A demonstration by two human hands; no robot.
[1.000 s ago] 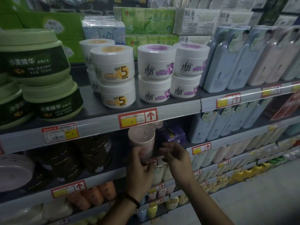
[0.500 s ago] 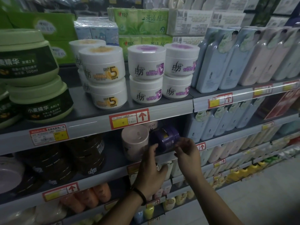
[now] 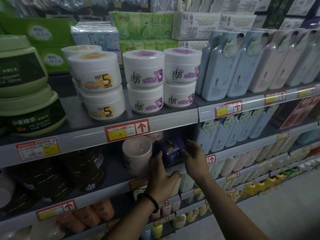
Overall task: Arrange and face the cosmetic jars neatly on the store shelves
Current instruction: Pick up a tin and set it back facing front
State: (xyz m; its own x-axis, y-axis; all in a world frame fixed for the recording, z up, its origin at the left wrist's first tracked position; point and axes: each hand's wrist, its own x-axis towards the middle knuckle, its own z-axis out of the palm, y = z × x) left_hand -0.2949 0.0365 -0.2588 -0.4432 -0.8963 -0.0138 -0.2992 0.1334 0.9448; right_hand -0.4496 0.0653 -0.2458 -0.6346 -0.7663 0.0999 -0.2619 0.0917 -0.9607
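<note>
1. Left hand (image 3: 161,177) lays fairly straight fingers against the left side of the purple jar (image 3: 171,153); right hand (image 3: 194,160) curls round its right side.
2. The purple jar stands on the second shelf (image 3: 100,193) — just beside the pink jar (image 3: 136,156).
3. A second ago the left hand held the pink jar — now both flank the purple one.

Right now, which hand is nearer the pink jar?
Left. The left hand is just right of the pink jar; the right hand is farther right, beyond the purple jar.

White orange-lidded jars (image 3: 97,73) carry "HAIR 5"; white purple-lidded jars (image 3: 144,70) show "3". Green jars (image 3: 32,115) read "小麦精华" and "500ml", the green tissue pack (image 3: 143,25) "茶语·经典", and the red-arrow price tag (image 3: 127,129) a handwritten "9".
</note>
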